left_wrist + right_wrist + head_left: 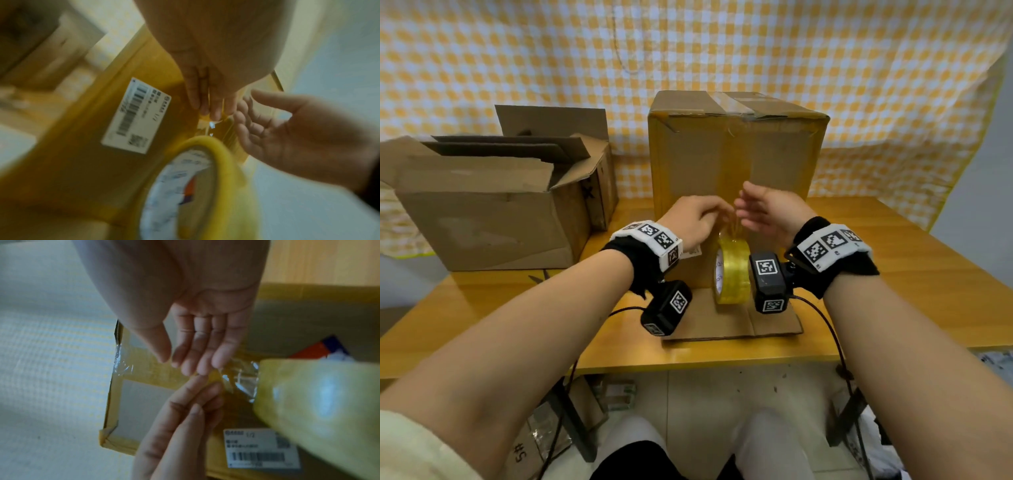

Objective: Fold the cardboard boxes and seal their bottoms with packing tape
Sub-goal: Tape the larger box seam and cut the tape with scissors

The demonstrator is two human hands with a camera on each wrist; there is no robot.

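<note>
A tall cardboard box (736,154) stands on the wooden table (893,291), its top seam taped and its lower flap (732,322) lying flat towards me. A strip of clear yellowish tape runs down the box's front to the tape roll (732,274), which sits upright by the flap. My left hand (724,214) pinches the tape strip just above the roll (318,402), fingers curled. My right hand (744,202) is beside it, palm facing left, fingers straight and holding nothing; its fingertips (202,369) nearly meet the left hand's. A white shipping label (135,115) is stuck on the box front.
An open, worn cardboard box (482,212) with raised flaps stands at the table's left. A yellow checkered cloth (859,85) hangs behind. A small dark object (539,275) lies on the table left of my left wrist. Flat cartons lie on the floor under the table.
</note>
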